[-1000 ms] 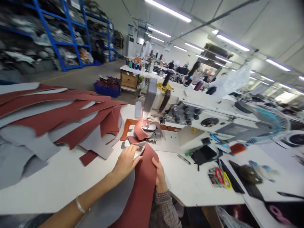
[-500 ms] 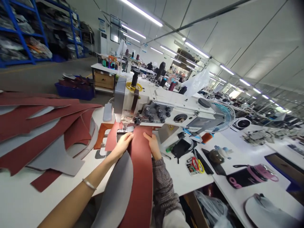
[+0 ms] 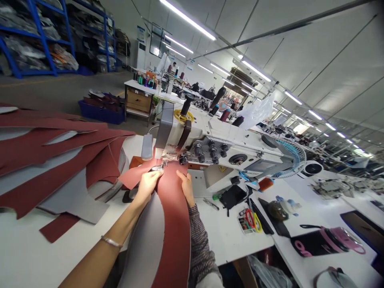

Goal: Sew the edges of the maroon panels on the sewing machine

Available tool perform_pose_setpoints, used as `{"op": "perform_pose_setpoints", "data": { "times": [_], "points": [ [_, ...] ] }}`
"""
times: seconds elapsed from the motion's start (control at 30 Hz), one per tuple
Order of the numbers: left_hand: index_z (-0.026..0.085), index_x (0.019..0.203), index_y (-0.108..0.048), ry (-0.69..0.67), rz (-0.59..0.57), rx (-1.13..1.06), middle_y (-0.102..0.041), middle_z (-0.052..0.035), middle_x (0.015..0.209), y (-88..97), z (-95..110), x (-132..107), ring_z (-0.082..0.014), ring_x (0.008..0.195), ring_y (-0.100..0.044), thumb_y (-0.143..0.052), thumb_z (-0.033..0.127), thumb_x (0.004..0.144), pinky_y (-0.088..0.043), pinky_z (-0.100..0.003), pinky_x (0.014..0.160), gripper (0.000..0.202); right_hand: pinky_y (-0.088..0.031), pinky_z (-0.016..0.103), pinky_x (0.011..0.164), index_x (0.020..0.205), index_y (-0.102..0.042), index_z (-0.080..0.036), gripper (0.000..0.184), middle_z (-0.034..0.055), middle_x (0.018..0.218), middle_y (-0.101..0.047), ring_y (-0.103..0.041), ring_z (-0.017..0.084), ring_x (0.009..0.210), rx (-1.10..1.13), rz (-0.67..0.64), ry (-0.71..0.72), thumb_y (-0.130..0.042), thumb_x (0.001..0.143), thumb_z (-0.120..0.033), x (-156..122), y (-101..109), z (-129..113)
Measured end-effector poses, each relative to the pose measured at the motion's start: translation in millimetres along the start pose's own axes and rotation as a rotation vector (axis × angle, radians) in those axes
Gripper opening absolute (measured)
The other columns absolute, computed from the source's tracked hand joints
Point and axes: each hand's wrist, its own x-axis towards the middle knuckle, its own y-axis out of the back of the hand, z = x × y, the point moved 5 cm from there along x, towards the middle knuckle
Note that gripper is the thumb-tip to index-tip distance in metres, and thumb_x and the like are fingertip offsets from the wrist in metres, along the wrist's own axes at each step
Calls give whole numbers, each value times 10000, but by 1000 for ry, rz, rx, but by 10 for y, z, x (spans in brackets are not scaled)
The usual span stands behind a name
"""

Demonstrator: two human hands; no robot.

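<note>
A long dark-red leather-like piece (image 3: 175, 224) runs from my lap up to the white sewing machine (image 3: 207, 128), its upper end beside the presser foot (image 3: 164, 164). Along its left side lies a curved panel with its grey side up (image 3: 144, 240). My left hand (image 3: 147, 187) pinches the layered edges just in front of the presser foot. My right hand (image 3: 186, 189) is closed over the red piece's right edge, thumb on top; its other fingers are partly hidden. Left of the presser foot, a red flap (image 3: 135, 175) extends over the table.
Stacked red and grey cut pieces (image 3: 66, 168) cover the table's left side. To the right lie tweezers (image 3: 211, 204), a small tray with red- and yellow-handled scissors (image 3: 253, 220), a black pouch (image 3: 232, 197) and a pink-and-black bottle (image 3: 327, 241). A blue bin (image 3: 102, 112) stands on the floor behind.
The camera view has shifted, so the machine appears further right. The red piece has turned a little under the machine, its flap swinging out leftward. Both hands keep hold of the edges.
</note>
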Motion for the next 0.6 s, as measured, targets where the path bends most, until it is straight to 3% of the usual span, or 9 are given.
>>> {"op": "perform_pose_setpoints", "data": {
  "times": [0.13,0.47,0.6],
  "points": [
    [167,582,-641,29,21,13,-561,5,531,21,-10,8,-176,561,-527,-660,551,696,-414,-274,530,401,-518,323,907,890,-720,-209,233,14,996,-754,-665,232,1011,47,-49,18,-739,683,-314,3,-49,-48],
    [183,559,-636,33,39,164,-541,15,510,109,-12,81,-178,566,-502,-672,572,684,-380,-271,540,410,-498,342,977,914,-725,-207,272,21,1035,-746,-656,240,1043,10,-62,38,-748,683,-349,64,-27,-8],
    [186,536,-604,10,-7,254,-514,17,497,137,26,99,-182,583,-501,-646,605,701,-376,-270,555,452,-532,362,922,922,-723,-203,299,30,1009,-746,-679,245,986,71,-152,39,-741,691,-392,118,-84,44]
  ]
}}
